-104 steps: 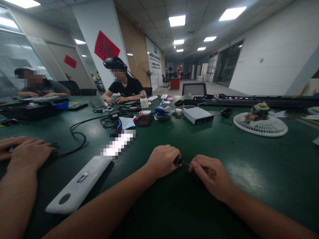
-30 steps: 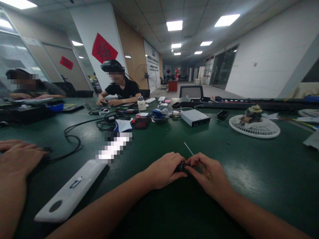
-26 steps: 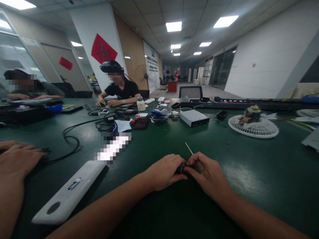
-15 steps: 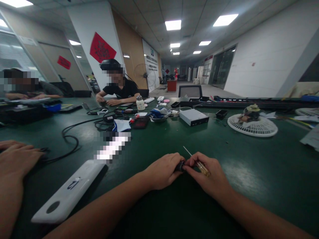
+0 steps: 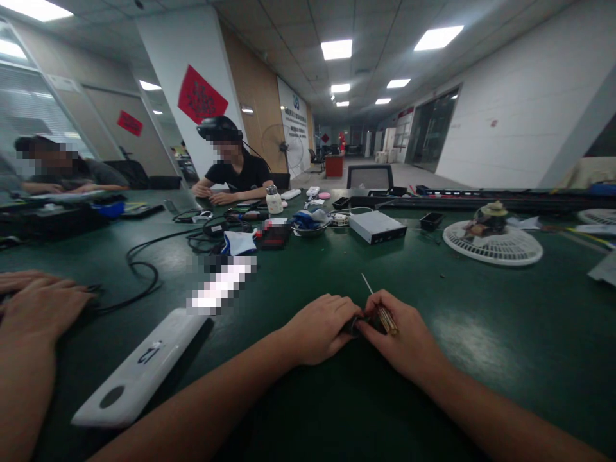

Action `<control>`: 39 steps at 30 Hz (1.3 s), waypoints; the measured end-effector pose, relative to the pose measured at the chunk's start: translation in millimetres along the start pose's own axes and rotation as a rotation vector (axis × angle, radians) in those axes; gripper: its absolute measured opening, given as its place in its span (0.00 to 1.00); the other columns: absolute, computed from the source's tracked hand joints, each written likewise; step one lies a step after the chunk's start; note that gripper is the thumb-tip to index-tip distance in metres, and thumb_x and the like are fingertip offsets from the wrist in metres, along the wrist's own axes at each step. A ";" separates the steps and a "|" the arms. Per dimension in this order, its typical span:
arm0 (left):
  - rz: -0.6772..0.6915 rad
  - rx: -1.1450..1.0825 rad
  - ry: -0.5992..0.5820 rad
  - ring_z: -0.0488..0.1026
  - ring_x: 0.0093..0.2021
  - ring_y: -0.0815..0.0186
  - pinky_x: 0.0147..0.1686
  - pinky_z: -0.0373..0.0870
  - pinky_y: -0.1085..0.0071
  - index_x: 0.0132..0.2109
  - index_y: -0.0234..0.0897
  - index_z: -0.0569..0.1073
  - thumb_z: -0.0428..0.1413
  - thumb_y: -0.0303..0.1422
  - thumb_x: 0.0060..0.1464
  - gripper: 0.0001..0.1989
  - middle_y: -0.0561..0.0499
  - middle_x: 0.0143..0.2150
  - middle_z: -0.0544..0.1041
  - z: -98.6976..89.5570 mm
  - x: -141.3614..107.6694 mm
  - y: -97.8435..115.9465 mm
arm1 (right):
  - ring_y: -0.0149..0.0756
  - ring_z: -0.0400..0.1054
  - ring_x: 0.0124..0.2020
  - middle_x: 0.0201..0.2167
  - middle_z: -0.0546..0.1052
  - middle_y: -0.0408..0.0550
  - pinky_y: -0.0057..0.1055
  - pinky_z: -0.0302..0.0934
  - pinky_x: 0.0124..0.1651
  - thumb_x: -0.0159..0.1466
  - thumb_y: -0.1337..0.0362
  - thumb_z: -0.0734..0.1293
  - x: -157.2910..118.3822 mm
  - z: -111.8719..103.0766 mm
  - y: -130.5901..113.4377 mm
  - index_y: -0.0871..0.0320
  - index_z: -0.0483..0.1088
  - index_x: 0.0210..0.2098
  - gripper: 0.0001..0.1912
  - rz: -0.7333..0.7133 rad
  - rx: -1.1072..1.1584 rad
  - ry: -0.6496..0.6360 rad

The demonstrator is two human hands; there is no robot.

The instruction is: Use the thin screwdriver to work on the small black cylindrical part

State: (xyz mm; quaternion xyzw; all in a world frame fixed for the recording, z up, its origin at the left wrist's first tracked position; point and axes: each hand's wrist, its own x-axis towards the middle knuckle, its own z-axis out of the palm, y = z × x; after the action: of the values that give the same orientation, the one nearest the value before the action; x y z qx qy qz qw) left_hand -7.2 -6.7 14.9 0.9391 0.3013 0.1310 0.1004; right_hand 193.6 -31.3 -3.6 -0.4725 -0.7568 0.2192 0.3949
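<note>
My left hand (image 5: pixel 320 328) is closed on a small dark part (image 5: pixel 355 326), mostly hidden by the fingers; its exact kind does not show. Close against it, my right hand (image 5: pixel 407 333) pinches at the same part with thumb and fingertips. A screwdriver (image 5: pixel 386 319) with a clear amber handle is tucked in the right hand, its thin shaft pointing up and away from the part. Both hands are just above the green table (image 5: pixel 308 276).
Left of my forearm lies a white device (image 5: pixel 139 369) marked 12. Another person's hand (image 5: pixel 45 305) rests beyond it near a black cable (image 5: pixel 156 276). Farther back are a grey drive box (image 5: pixel 378 226), a white fan grille with motor (image 5: pixel 491 244), a bottle (image 5: pixel 274 200) and two seated people.
The screwdriver in my right hand has swung slightly, its handle now steeper. My fingers have shifted a little around the dark part. The whole view has moved slightly.
</note>
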 end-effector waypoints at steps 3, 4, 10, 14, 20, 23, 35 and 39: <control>-0.045 0.041 0.070 0.70 0.43 0.61 0.42 0.64 0.64 0.46 0.38 0.68 0.55 0.31 0.57 0.09 0.48 0.44 0.74 1.3 0.2 -7.3 | 0.36 0.70 0.33 0.32 0.76 0.44 0.32 0.62 0.37 0.67 0.61 0.64 -0.9 -1.2 0.1 0.55 0.70 0.38 0.05 -0.008 0.057 0.012; -0.070 0.052 0.098 0.70 0.43 0.61 0.42 0.64 0.64 0.46 0.38 0.68 0.56 0.31 0.56 0.10 0.49 0.43 0.74 1.7 0.0 -10.5 | 0.36 0.71 0.34 0.33 0.76 0.45 0.32 0.62 0.37 0.69 0.60 0.62 -1.8 -2.3 0.8 0.55 0.71 0.40 0.08 -0.018 0.103 0.021; -0.221 0.117 0.247 0.69 0.41 0.61 0.41 0.62 0.64 0.41 0.38 0.67 0.57 0.28 0.50 0.10 0.51 0.39 0.73 2.0 -2.0 -25.5 | 0.37 0.71 0.35 0.35 0.76 0.49 0.34 0.63 0.36 0.72 0.58 0.57 -8.9 -11.4 0.3 0.56 0.77 0.41 0.18 -0.239 0.275 -0.005; -0.207 0.150 0.275 0.68 0.39 0.62 0.39 0.61 0.66 0.39 0.38 0.66 0.56 0.26 0.50 0.08 0.51 0.38 0.72 2.1 -2.0 -24.9 | 0.36 0.72 0.35 0.36 0.77 0.49 0.33 0.64 0.37 0.70 0.64 0.60 -8.9 -11.8 -5.9 0.56 0.78 0.41 0.13 -0.242 0.218 -0.049; -0.109 0.203 0.259 0.66 0.38 0.63 0.39 0.60 0.66 0.37 0.38 0.64 0.54 0.26 0.51 0.07 0.50 0.37 0.71 4.0 -1.9 -23.2 | 0.36 0.72 0.35 0.33 0.78 0.48 0.33 0.64 0.39 0.68 0.66 0.63 -7.2 -9.8 -6.7 0.58 0.77 0.39 0.10 -0.258 0.162 -0.068; -0.102 0.210 0.263 0.65 0.38 0.63 0.39 0.60 0.66 0.37 0.38 0.64 0.54 0.26 0.51 0.06 0.50 0.37 0.71 4.0 -2.2 -23.7 | 0.35 0.72 0.35 0.33 0.78 0.47 0.32 0.64 0.38 0.68 0.66 0.63 -7.4 -9.7 -7.3 0.58 0.77 0.39 0.10 -0.278 0.176 -0.104; -0.075 0.212 0.254 0.65 0.38 0.63 0.40 0.60 0.66 0.37 0.38 0.64 0.54 0.26 0.52 0.06 0.50 0.37 0.70 3.8 -1.9 -23.8 | 0.34 0.72 0.35 0.33 0.77 0.46 0.31 0.62 0.38 0.70 0.66 0.60 -6.8 -9.8 -4.0 0.58 0.76 0.38 0.12 -0.230 0.165 -0.051; -0.069 0.216 0.259 0.65 0.38 0.63 0.40 0.60 0.65 0.37 0.38 0.64 0.53 0.26 0.52 0.06 0.50 0.37 0.70 3.1 -1.7 -23.9 | 0.34 0.71 0.34 0.33 0.77 0.46 0.31 0.62 0.38 0.70 0.65 0.61 -7.6 -9.3 -6.3 0.58 0.76 0.38 0.11 -0.261 0.185 -0.121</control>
State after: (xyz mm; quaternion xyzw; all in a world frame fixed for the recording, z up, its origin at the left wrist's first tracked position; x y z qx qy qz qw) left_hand -20.6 11.0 5.2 0.9089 0.3560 0.2142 -0.0362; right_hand 199.5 -41.4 3.4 -0.3178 -0.8106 0.2629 0.4157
